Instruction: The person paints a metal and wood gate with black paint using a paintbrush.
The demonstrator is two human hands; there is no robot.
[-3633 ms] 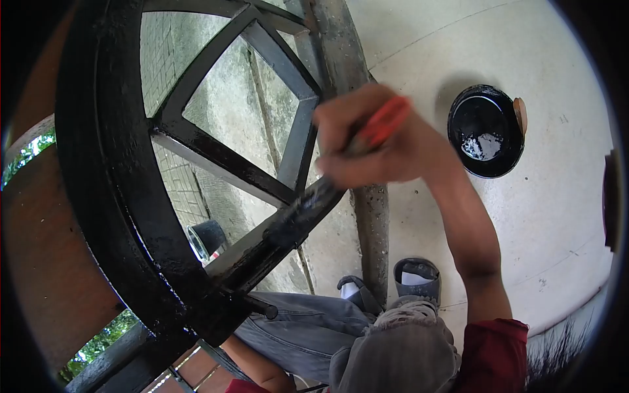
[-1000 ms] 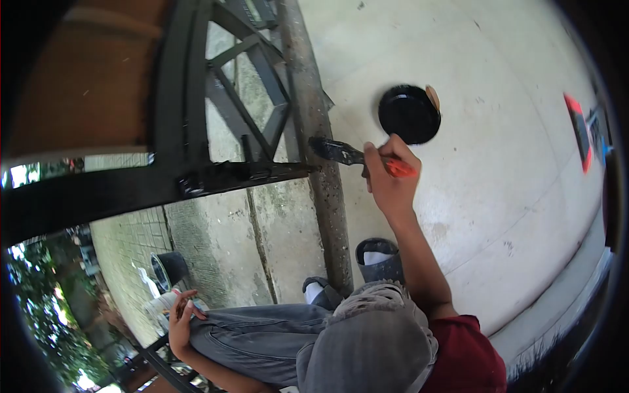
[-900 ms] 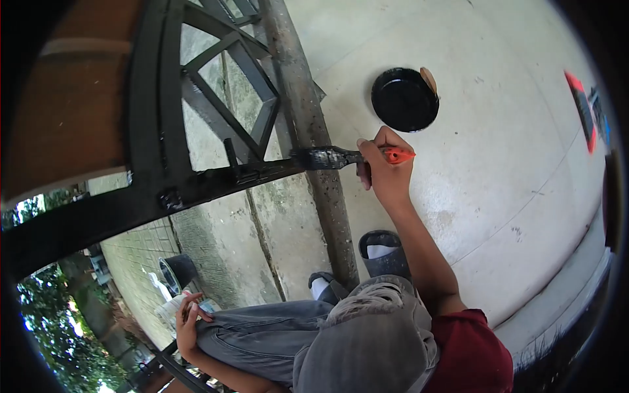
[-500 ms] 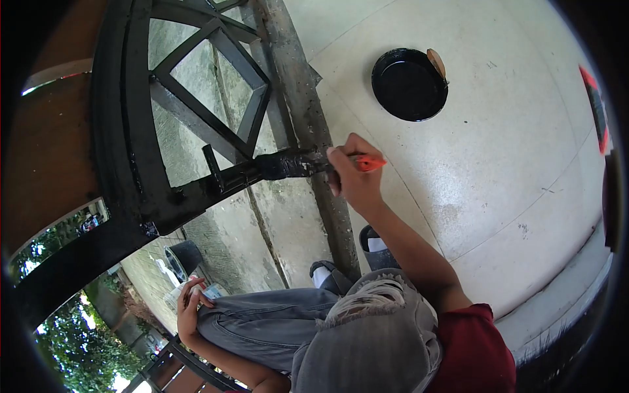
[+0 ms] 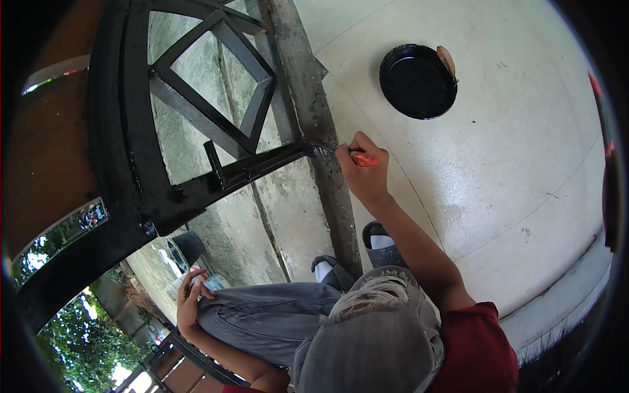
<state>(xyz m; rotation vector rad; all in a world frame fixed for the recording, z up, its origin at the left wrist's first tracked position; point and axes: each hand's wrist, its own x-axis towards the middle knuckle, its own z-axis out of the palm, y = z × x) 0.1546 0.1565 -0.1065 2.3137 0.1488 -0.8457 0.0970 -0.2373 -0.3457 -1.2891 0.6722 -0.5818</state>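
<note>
In my right hand is a paintbrush with a red-orange handle, its fingers closed around it. The dark bristles touch the right end of a black metal bar on a gate, where the bar meets the grey sill. A short upright peg sticks up from that bar. My left hand rests by my bent knee, fingers apart and holding nothing. Farther right on the floor stands a round black pan with dark paint inside and a wooden stick against its rim.
A worn concrete sill runs between the gate and the pale tiled floor. Past my left hand are a dark bucket and a partly hidden whitish container. My sandalled feet are beside the sill.
My right hand has moved the brush slightly right along the bar, from its middle to its end near the sill. My left hand stays by my knee. The view has shifted a little.
</note>
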